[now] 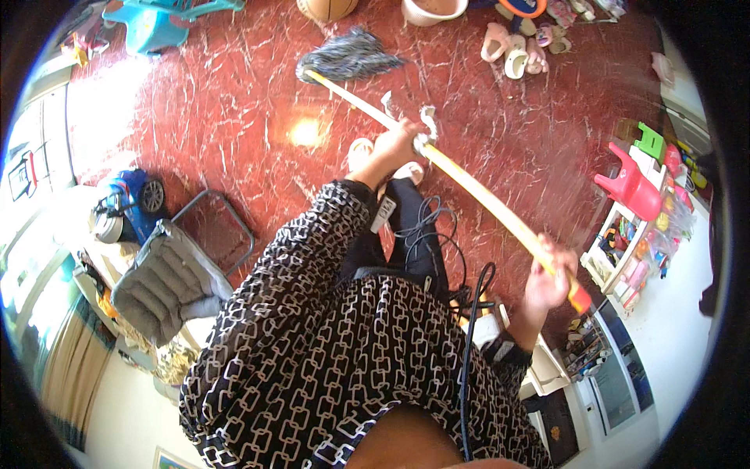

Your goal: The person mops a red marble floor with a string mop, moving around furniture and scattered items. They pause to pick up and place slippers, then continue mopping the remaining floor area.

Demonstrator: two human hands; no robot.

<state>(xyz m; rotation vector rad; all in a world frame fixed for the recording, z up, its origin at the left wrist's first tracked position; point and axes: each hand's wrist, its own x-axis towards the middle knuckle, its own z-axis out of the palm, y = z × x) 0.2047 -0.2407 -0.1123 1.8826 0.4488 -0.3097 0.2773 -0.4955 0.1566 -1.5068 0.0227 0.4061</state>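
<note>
A string mop runs slantwise across the head view, its grey yarn head (354, 55) lying on the red marbled floor (258, 135) ahead of me. My left hand (401, 142) is wrapped around the pale wooden mop handle (480, 196) about midway along, beside a whitish fitting (423, 140) with curled ends. Higher up the same handle, close to its red and orange end cap (579, 299), my right hand (551, 275) grips it. My slippered feet (360, 152) stand beneath the left hand. A dark cable (430, 220) hangs in loops before my legs.
Several slippers and clogs (515, 61), a white tub (433, 10) and a basketball (327, 8) sit at the far side. A blue plastic chair (155, 29) stands far left. Nearer left are a folding chair (170, 281) and a blue toy car (132, 202). A toy shelf (624, 246) stands right.
</note>
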